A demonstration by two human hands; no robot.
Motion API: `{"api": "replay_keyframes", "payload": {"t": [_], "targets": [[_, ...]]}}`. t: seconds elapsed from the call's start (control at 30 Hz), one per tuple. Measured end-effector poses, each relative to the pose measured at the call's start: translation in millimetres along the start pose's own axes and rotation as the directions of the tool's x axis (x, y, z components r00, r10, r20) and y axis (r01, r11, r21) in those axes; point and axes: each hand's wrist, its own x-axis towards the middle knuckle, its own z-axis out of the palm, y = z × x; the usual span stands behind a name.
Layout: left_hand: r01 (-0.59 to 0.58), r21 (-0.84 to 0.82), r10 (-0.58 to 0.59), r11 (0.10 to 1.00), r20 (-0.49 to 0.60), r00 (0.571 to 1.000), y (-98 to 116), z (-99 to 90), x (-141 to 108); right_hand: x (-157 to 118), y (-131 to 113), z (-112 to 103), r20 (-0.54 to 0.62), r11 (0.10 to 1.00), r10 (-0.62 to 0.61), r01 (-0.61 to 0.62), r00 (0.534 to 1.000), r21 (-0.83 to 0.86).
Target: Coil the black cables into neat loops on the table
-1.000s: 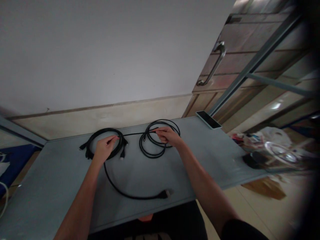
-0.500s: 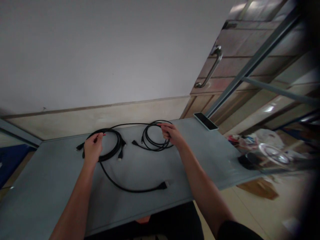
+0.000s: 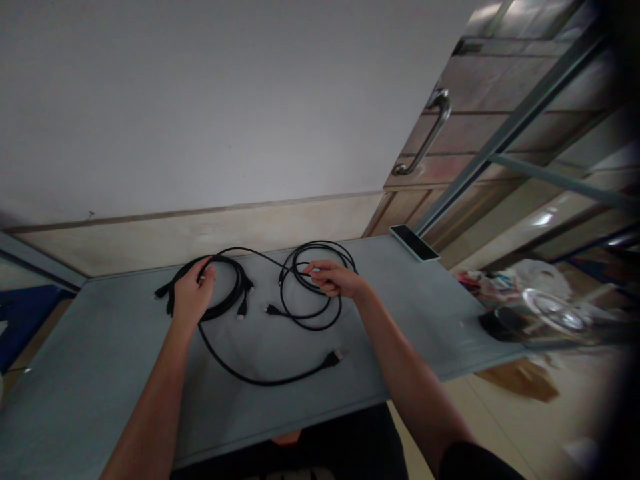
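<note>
A thin black cable (image 3: 245, 249) arches between my two hands above the back of the table. My left hand (image 3: 191, 293) is closed on it, over the left rim of a thicker black cable coil (image 3: 236, 288). Pinched fingers of my right hand (image 3: 330, 278) hold the same thin cable at the loose loops (image 3: 313, 329) on the right. One plug (image 3: 273, 309) of these loops lies on the table, pointing left. From the thick coil a tail runs forward to a large plug (image 3: 332, 359); smaller plugs (image 3: 243, 311) stick out at the coil's right side.
The grey table (image 3: 420, 320) stands against a white wall (image 3: 200, 120). At its back right lies a flat dark-faced device (image 3: 415, 243) with a pale edge. A clear container (image 3: 550, 310) and blurred clutter are at the right end, beside a metal frame (image 3: 510, 127).
My right hand has moved left and slightly toward me, and the cable between the hands bows higher. The right loops have spread wider. My left hand has shifted slightly right.
</note>
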Motion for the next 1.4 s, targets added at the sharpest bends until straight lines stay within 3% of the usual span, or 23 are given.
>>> {"api": "replay_keyframes", "payload": {"t": [0.13,0.4,0.57,0.63,0.8,0.93,1.13,1.4], "targets": [[-0.079,0.181,0.085,0.980,-0.025,0.996,0,-2.8,-1,0,1,-3,0.063,0.999,0.034,-0.034,0.997,-0.005],[-0.264,0.321,0.274,0.910,0.014,0.962,-1,-1.6,-2,0,4,-12,0.037,1.000,-0.016,0.017,0.999,-0.016],[-0.405,0.166,0.376,0.899,0.182,0.909,9,18.5,-12,4,6,-4,0.044,0.997,-0.019,0.023,0.999,-0.073],[-0.426,0.078,0.391,0.901,0.279,0.877,16,32.8,-22,9,9,4,0.021,0.995,-0.067,0.068,0.998,-0.070],[-0.470,-0.068,0.460,0.880,0.374,0.805,31,64.6,-44,23,17,23,-0.053,0.978,-0.203,0.200,0.978,-0.054],[-0.412,-0.094,0.419,0.906,0.319,0.850,27,60.8,-38,22,16,23,-0.042,0.980,-0.198,0.196,0.979,-0.036],[-0.258,0.008,0.252,0.966,0.177,0.951,11,20.4,-11,8,4,4,-0.076,0.975,-0.221,0.221,0.972,-0.006],[-0.107,0.073,0.109,0.992,-0.021,0.994,-10,-15.9,7,-9,-6,-19,-0.224,0.955,-0.292,0.297,0.930,-0.011]]}}
